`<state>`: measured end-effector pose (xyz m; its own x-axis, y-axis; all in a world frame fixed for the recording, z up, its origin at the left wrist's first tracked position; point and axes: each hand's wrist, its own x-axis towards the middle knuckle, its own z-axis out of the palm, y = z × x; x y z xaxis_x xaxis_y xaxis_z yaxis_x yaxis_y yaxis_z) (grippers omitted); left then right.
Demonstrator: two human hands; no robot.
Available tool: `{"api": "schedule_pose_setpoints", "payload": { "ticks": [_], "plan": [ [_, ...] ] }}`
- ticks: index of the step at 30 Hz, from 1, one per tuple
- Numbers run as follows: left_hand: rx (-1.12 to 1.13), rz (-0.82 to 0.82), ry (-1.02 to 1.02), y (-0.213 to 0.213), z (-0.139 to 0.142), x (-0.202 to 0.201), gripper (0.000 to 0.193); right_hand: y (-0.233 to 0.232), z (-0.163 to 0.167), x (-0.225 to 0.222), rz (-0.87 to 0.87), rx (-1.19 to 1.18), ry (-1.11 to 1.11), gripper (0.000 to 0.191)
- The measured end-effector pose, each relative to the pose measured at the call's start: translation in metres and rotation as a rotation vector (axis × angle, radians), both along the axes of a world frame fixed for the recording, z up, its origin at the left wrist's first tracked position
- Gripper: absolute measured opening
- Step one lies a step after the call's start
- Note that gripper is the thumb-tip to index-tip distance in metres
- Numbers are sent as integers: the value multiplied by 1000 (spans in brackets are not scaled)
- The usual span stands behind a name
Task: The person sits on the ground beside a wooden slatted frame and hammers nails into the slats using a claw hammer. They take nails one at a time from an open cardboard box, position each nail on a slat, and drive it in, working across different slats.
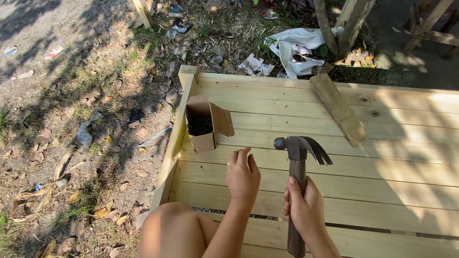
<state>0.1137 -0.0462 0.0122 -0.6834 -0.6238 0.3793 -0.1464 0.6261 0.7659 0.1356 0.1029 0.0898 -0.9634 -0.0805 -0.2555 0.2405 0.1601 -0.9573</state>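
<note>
While I kneel on the pale plank surface [392, 172], its boards run crosswise under me, a loose wooden offcut [337, 109] lying near the far edge. My right hand [304, 208] is clamped around the claw hammer [298, 170] mid-handle, head raised above the boards. I judge a grip nearer the handle's end would swing truer. My left hand [243, 176] rests fingers curled on a plank, just beside the open cardboard box of nails [205, 124]; whether it pinches a nail, I cannot tell.
</note>
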Motion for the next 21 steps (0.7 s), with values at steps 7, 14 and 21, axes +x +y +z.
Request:
{"api": "schedule_pose_setpoints", "payload": {
  "ticks": [7,14,21],
  "plan": [
    [-106,26,-304,-167,50,-84,18,-31,2,-9,24,-50,-68,40],
    [-359,-155,-937,-183,29,-127,19,-33,-11,-10,20,-110,-171,40],
    [-435,-180,-860,-187,31,-123,15,-30,-12,-6,94,-121,-204,43]
  ]
}}
